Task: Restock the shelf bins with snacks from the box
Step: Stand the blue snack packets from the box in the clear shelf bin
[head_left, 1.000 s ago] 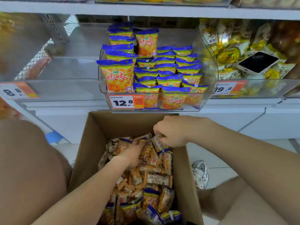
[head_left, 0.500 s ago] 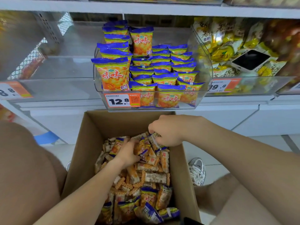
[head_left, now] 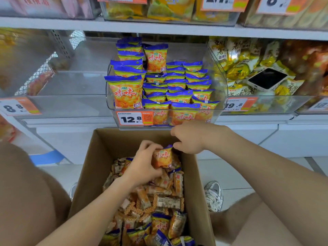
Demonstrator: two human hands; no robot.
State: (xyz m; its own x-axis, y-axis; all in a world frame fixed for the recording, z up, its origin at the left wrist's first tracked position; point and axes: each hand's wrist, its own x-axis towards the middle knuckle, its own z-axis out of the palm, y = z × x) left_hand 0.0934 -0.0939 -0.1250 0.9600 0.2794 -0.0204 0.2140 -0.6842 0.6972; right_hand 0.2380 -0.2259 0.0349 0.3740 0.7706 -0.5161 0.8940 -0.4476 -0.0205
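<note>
**Left hand** (head_left: pixel 142 169): the fingers are curled round one snack packet (head_left: pixel 162 158), with the thumb on its glossy orange face. The packet is a crinkled foil pillow with a blue top seam. It is held upright just above the loose snacks (head_left: pixel 159 201) in the cardboard box (head_left: pixel 88 166).

**Right hand** (head_left: pixel 189 139): the fingers are curled, with thumb and forefinger tips at the blue top corner of the same packet. Whether they pinch the seam or only sit beside it cannot be determined.

**Below both sets of fingers:** the box has matte brown walls. It is filled with small rectangular wrappers, some with zigzag-cut ends.

**Beyond the right fingertips, higher:** a clear bin (head_left: pixel 222 89) of rigid transparent plastic has a curved front. It carries stocked packets (head_left: pixel 127 93) in upright rows and a flat orange-and-white price label (head_left: pixel 134 118). To the right of it, a smooth dark-screened phone (head_left: pixel 266 79) lies on yellow bags (head_left: pixel 236 68).
</note>
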